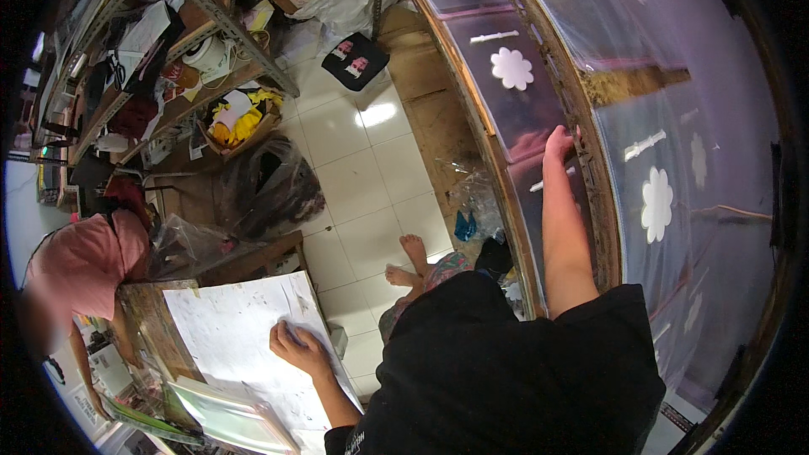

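My right arm reaches forward over a long rack on the right. At its end my right hand (559, 143) is closed at the near right corner of a clear plastic sheet (480, 109), beside the rack's metal rail (581, 118). The sheet carries a white scalloped flower shape (511, 69) and a small white bar shape above it. On the left, my left hand (299, 347) rests on a large white paper (227, 320) covering a table, its fingers loosely bent and apart, holding nothing.
Behind the rail lie more clear sheets with white flowers (657, 205). A co-worker in a pink shirt (93, 261) bends over the table's far left. Metal shelving (211, 17) stands at the back left. A folded black printed cloth (356, 61) lies on the tiled floor (354, 181).
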### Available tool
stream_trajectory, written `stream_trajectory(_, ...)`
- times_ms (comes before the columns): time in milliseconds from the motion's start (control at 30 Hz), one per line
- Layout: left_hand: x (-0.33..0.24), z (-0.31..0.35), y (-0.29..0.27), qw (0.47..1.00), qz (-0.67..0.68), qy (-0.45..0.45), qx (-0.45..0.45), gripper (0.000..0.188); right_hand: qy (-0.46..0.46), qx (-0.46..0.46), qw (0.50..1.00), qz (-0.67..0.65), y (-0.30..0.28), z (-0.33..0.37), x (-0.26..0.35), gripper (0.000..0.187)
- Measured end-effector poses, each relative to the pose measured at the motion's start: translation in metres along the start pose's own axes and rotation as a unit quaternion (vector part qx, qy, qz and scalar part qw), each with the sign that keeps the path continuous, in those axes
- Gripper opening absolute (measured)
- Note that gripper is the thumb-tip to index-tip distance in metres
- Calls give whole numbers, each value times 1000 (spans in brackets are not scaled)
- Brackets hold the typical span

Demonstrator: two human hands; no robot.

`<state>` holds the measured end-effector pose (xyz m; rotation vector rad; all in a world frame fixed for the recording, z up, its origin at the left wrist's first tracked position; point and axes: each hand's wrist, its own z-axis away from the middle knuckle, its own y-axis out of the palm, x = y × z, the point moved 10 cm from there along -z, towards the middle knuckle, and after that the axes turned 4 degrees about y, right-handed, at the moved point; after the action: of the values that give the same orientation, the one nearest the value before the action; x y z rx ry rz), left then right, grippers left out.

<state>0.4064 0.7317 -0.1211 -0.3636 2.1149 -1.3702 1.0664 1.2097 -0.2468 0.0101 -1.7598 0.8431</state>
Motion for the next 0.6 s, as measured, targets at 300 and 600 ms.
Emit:
stream_trajectory(300, 6, 3, -3, 997, 65, -49, -19, 36, -103, 180, 962, -178, 9, 110, 52, 47)
stream_trajectory(600, 4, 9, -46, 984, 142, -26, -105, 38, -44, 692, 718, -65, 60, 366, -22, 31)
